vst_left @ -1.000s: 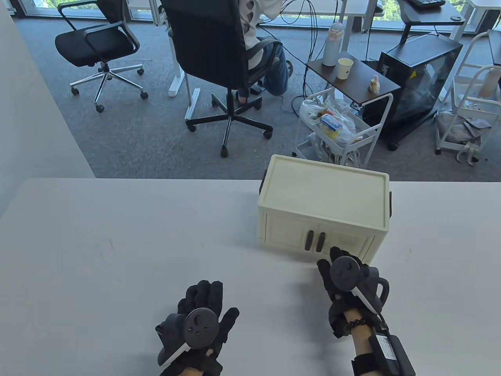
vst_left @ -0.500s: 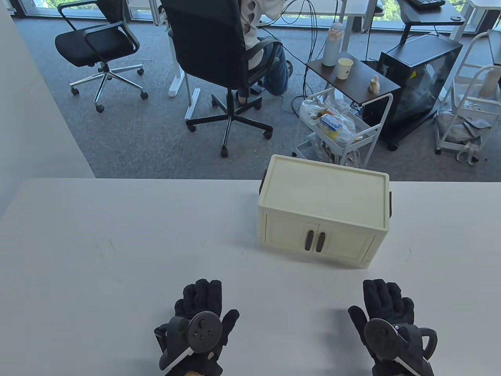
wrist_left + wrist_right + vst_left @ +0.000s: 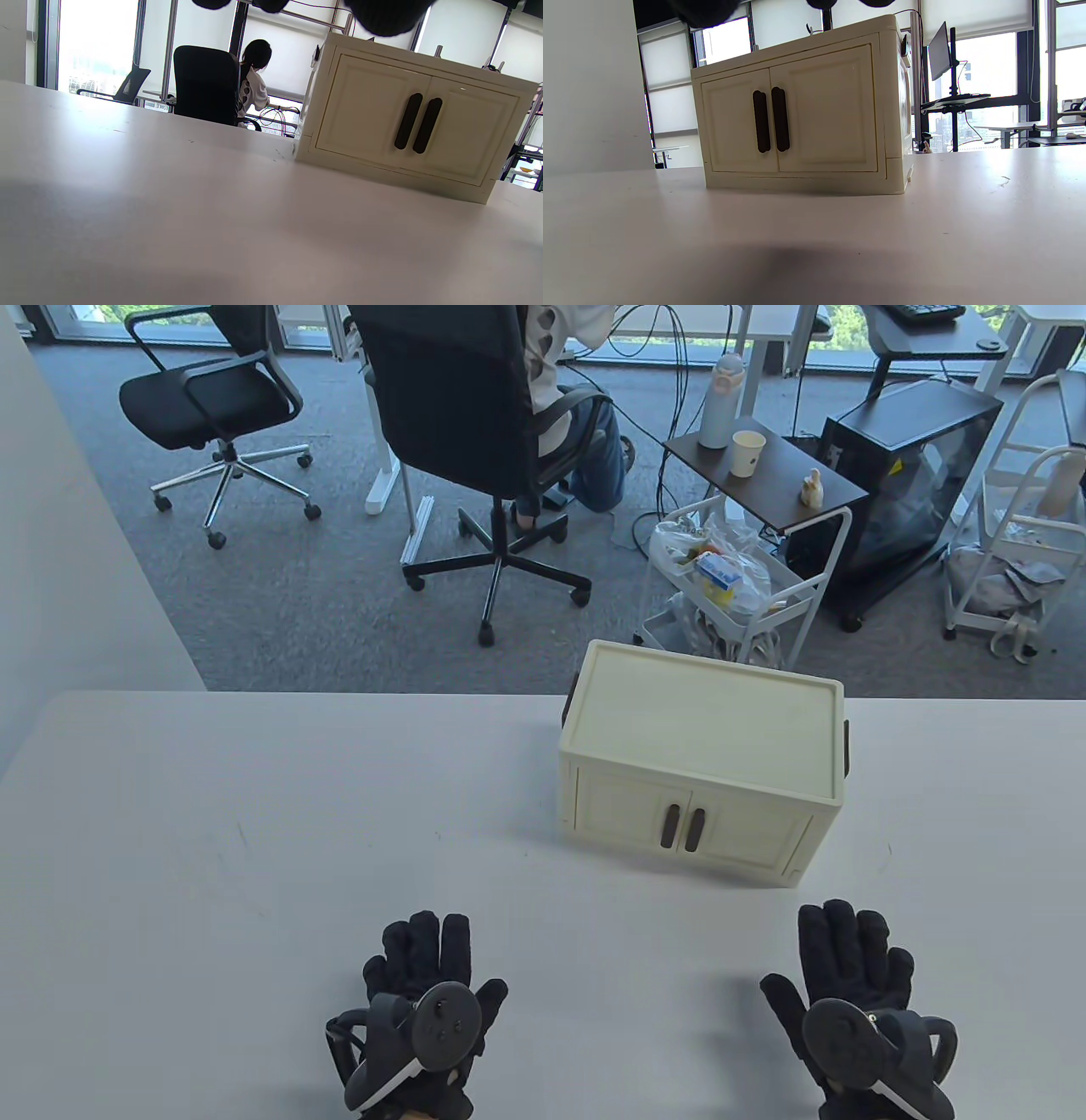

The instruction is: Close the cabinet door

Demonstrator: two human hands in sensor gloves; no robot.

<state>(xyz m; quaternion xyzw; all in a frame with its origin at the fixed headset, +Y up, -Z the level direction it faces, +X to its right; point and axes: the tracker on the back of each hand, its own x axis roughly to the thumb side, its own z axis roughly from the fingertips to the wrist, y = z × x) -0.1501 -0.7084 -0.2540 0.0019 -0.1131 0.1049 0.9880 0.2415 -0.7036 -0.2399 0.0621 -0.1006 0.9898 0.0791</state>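
A small cream cabinet [image 3: 708,729] stands on the white table [image 3: 254,831] near its far edge. Both its doors are shut flush, with two dark handles [image 3: 683,829] side by side at the middle. It also shows in the left wrist view [image 3: 407,118] and the right wrist view [image 3: 801,110], doors shut in both. My left hand [image 3: 424,963] rests flat on the table near the front edge, fingers spread, empty. My right hand [image 3: 853,959] rests flat on the table in front of the cabinet's right end, apart from it, empty.
Beyond the table's far edge is a carpeted office floor with black swivel chairs [image 3: 475,415], a seated person, a white wire cart [image 3: 730,585] and a small side table [image 3: 764,475]. A white wall [image 3: 76,560] stands at the left.
My right hand has drawn back from the cabinet's right door toward the front edge and now lies flat on the table. My left hand has shifted slightly back.
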